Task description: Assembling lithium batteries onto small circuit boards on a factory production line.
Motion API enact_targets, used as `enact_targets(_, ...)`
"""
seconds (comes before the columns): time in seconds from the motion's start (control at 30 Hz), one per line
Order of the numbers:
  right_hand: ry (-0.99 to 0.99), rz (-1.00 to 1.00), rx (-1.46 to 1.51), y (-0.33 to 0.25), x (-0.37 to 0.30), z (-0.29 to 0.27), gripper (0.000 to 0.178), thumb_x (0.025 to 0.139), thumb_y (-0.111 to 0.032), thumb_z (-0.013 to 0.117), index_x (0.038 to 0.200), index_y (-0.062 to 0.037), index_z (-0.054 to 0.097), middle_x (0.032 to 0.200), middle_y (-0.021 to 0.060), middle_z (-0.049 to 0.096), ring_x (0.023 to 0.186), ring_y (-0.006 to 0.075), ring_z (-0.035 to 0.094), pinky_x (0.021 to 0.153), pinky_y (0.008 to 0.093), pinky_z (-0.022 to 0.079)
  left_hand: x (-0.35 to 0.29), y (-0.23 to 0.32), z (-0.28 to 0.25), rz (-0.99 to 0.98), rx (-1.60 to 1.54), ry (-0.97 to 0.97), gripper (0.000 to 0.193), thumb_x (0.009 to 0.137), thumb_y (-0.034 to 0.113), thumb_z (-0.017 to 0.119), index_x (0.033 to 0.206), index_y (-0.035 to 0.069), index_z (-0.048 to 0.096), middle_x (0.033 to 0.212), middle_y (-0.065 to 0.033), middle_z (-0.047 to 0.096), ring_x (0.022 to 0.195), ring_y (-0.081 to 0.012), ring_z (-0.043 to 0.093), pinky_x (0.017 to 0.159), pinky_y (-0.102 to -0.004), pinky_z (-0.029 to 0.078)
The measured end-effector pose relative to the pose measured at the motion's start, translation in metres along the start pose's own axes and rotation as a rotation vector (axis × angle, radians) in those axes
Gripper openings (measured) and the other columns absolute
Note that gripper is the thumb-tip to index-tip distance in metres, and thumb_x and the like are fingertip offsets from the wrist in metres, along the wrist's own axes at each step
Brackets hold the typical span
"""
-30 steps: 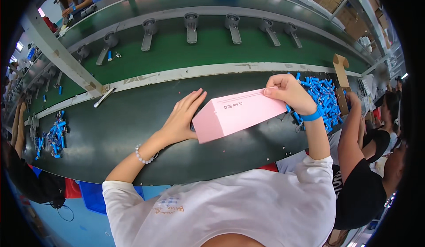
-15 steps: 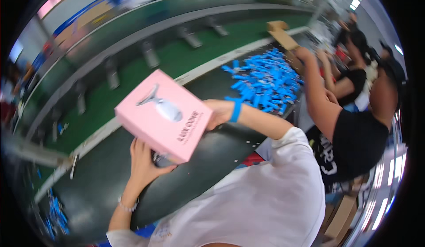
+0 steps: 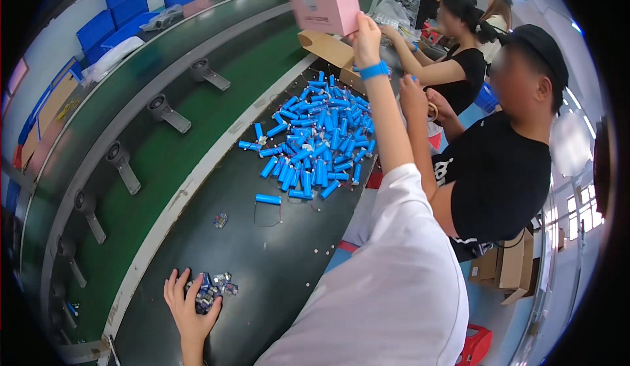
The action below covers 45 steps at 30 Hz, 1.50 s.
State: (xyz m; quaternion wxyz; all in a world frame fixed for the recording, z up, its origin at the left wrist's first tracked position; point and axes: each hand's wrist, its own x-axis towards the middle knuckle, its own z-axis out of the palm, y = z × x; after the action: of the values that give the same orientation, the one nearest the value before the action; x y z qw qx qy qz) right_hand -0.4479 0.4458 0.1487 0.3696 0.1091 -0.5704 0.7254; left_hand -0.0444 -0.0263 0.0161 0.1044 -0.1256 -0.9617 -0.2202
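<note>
My right hand [image 3: 366,41], with a blue wristband, is raised at the far end of my outstretched arm. It grips the lower corner of a pink printed box [image 3: 328,5], which is partly cut off by the top of the view. My left hand [image 3: 190,310] rests low on the dark table [image 3: 262,261], fingers spread and curved beside a small heap of little circuit boards [image 3: 209,294]. One more small board [image 3: 220,219] lies apart, farther up the table. Beyond it spreads a big pile of blue cylindrical batteries [image 3: 321,136] with thin wires.
A pale rail [image 3: 197,175] divides the table from a green conveyor [image 3: 190,116] with grey metal brackets. An open cardboard box [image 3: 328,49] stands behind the batteries. Co-workers in black shirts [image 3: 499,175] sit along the right. A red stool [image 3: 476,346] is at lower right.
The pink box has gone from both hands to my right hand alone, moving up and away. My left hand has let go and dropped to the table by the circuit boards. The view has turned.
</note>
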Motion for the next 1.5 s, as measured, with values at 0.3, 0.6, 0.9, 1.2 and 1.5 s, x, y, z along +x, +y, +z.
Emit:
enact_targets(0.3,0.125,-0.239,-1.135,0.132,0.102,-0.134,0.038,0.077,-0.013,0.052,0.109,0.0079,0.056,0.105,0.0307,0.059,0.102,0.0431,0.056,0.090,0.0454,0.043,0.000,-0.003,0.007,-0.081,-0.038,0.026,0.054,0.059,0.017,0.071,0.110,0.004,0.058,0.118,-0.0144,0.055,0.119,-0.0370,0.046,0.104,-0.0538,0.027)
enact_targets(0.6,-0.196,0.137,-1.724,0.144,0.141,-0.171,0.037,0.076,-0.028,0.059,0.092,0.0050,0.066,0.097,0.0278,0.063,0.102,0.0427,0.058,0.087,0.0456,0.048,0.004,0.000,0.003,-0.103,-0.047,-0.006,0.062,0.062,0.018,0.071,0.119,0.001,0.052,0.126,-0.0193,0.050,0.118,-0.0396,0.045,0.104,-0.0509,0.028)
enact_targets(0.9,-0.007,0.198,-1.664,0.117,0.091,-0.129,0.065,0.072,-0.040,0.061,0.120,0.0020,0.052,0.120,0.0313,0.052,0.113,0.0483,0.048,0.097,0.0451,0.041,-0.010,-0.005,0.005,0.033,0.000,0.024,0.054,0.069,0.004,0.069,0.120,0.010,0.054,0.142,-0.0256,0.032,0.128,-0.0442,0.035,0.105,-0.0517,0.029)
enact_targets(1.2,-0.727,0.079,-0.753,0.017,-0.124,-0.024,0.055,0.084,-0.045,0.063,0.118,-0.0021,0.058,0.113,0.0185,0.061,0.109,0.0289,0.056,0.093,0.0330,0.042,0.002,-0.001,0.000,0.088,-0.107,0.023,0.030,0.065,0.010,0.072,0.094,0.009,0.064,0.117,-0.0128,0.058,0.111,-0.0304,0.053,0.102,-0.0496,0.030)
enact_targets(1.5,-0.629,-0.147,-1.205,0.009,-0.258,-0.038,0.057,0.079,-0.049,0.066,0.128,-0.0233,0.053,0.140,0.0128,0.039,0.133,0.0388,0.028,0.101,0.0694,0.012,0.034,0.004,0.007,0.167,-0.198,-0.096,0.085,0.058,0.050,0.077,0.132,0.021,0.048,0.148,-0.0138,0.025,0.139,-0.0387,0.015,0.107,-0.0631,0.010)
